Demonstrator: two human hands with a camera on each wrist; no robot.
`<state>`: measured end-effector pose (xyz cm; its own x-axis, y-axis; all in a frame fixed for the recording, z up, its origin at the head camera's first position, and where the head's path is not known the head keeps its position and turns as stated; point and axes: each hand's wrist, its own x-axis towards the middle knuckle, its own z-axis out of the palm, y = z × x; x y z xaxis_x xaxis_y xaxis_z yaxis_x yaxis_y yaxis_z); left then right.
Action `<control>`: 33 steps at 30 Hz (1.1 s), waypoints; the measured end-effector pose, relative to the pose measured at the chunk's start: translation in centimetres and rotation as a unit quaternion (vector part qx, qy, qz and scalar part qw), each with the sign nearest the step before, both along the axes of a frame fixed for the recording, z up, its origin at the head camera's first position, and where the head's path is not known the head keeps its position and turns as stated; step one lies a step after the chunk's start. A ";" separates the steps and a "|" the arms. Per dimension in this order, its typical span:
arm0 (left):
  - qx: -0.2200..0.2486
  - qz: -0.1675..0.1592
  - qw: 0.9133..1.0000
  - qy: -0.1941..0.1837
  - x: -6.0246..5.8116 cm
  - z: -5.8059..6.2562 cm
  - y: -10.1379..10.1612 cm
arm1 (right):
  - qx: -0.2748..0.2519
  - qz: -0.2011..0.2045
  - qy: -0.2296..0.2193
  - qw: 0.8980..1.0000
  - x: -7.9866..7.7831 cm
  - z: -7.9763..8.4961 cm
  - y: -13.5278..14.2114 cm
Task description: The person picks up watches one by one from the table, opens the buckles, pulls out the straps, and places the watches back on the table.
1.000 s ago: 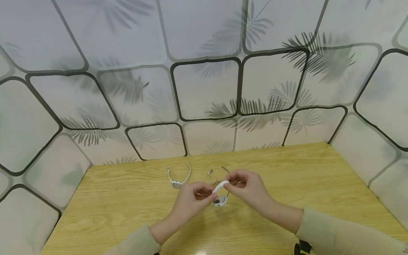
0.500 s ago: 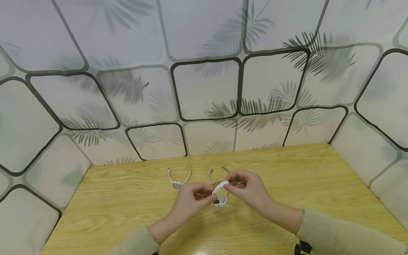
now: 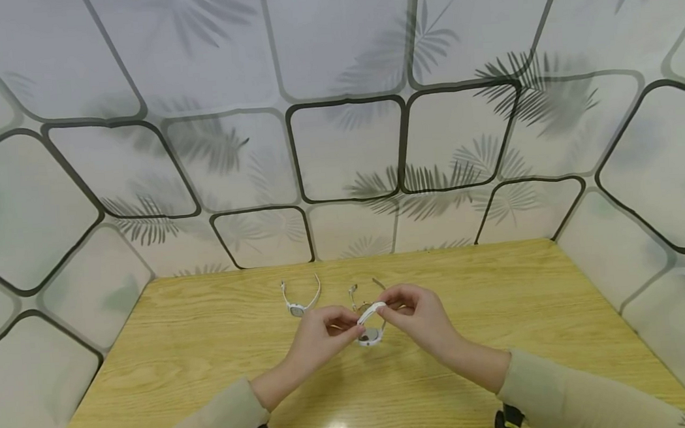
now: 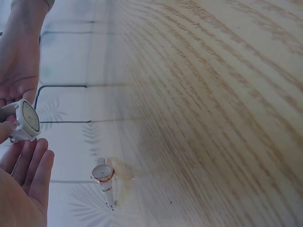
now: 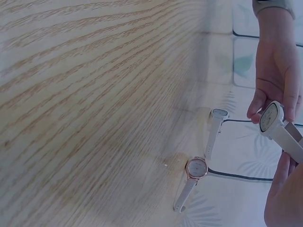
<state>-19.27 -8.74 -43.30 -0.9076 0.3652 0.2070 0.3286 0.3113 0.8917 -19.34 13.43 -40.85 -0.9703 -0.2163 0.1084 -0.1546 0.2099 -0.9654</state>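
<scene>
A white wristwatch (image 3: pixel 370 336) is held above the table, its strap looped up between both hands and its dial turned away from the wearer. My left hand (image 3: pixel 322 336) pinches one side of the strap between thumb and fingers. On the other side, my right hand (image 3: pixel 421 316) pinches the strap near the top of the loop. The left wrist view shows the round case of this white wristwatch (image 4: pixel 30 117) between the two hands. From the right wrist, its pale dial and wide white strap (image 5: pixel 286 142) show; fingers cover the strap's ends.
A rose-gold-rimmed watch with a pale strap (image 5: pixel 196 168) lies on the wooden table (image 3: pixel 210 353), partly behind the hands in the head view. Further left lies a smaller white watch (image 3: pixel 297 310) with its strap spread. A patterned wall covering (image 3: pixel 344 148) rises behind and at both sides.
Both hands stay in nearly the same place with the white wristwatch between them; it shifts only very slightly. The two watches on the table have not moved.
</scene>
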 end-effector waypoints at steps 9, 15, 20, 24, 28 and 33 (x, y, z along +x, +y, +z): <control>0.005 0.007 1.000 0.000 0.1 -0.1 0.0 | -0.006 0.006 0.006 1.000 0.0 -0.2 0.0; 0.013 -0.012 1.000 0.008 0.1 -0.3 -0.3 | -0.005 0.012 0.012 1.000 0.0 -0.3 0.1; 0.009 -0.010 1.000 0.010 0.2 -0.3 -0.3 | -0.004 0.013 0.016 1.000 0.0 -0.5 0.1; -0.001 -0.001 1.000 0.021 0.2 -0.4 -0.3 | -0.006 0.008 0.007 1.000 0.0 -0.4 0.0; -0.001 0.003 0.999 0.033 0.3 -0.5 -0.3 | -0.011 0.005 0.006 1.000 0.0 -0.3 0.0; -0.003 0.006 0.999 0.031 0.2 -0.6 -0.2 | -0.016 0.005 0.004 1.000 0.0 -0.2 0.0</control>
<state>-19.03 -8.98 -43.89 -0.8974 0.3554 0.2615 0.3800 0.3213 0.8674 -19.32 13.42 -41.02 -0.9672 -0.2218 0.1240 -0.1649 0.1767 -0.9704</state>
